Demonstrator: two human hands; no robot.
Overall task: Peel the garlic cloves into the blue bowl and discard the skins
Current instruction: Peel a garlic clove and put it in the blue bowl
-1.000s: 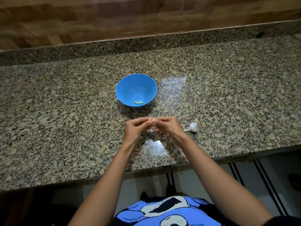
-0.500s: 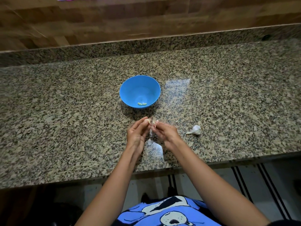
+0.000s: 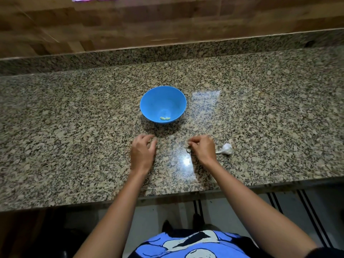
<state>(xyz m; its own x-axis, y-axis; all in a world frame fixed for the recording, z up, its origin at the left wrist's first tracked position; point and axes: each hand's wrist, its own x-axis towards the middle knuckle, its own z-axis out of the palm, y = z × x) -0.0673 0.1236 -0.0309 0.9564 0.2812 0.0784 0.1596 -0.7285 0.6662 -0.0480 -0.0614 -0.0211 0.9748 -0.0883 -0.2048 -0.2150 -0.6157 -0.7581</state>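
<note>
Pinching a garlic skin point(image 3: 187, 146), the right hand point(image 3: 202, 148) hovered front-right of the blue bowl point(image 3: 149, 101). The left hand point(image 3: 143, 152) was curled front-left of it, contents unclear. Two peeled cloves point(image 3: 165, 118) lay inside the bowl. The garlic bulb point(image 3: 226, 149) lay further right on the surface point(image 3: 74, 127).

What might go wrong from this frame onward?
The right hand pinches loose skin near the blue bowl; dropped carelessly, flakes might land among the peeled cloves. Another skin scrap lies on the speckled counter, easy to overlook. What the left hand holds is blurred.
</note>
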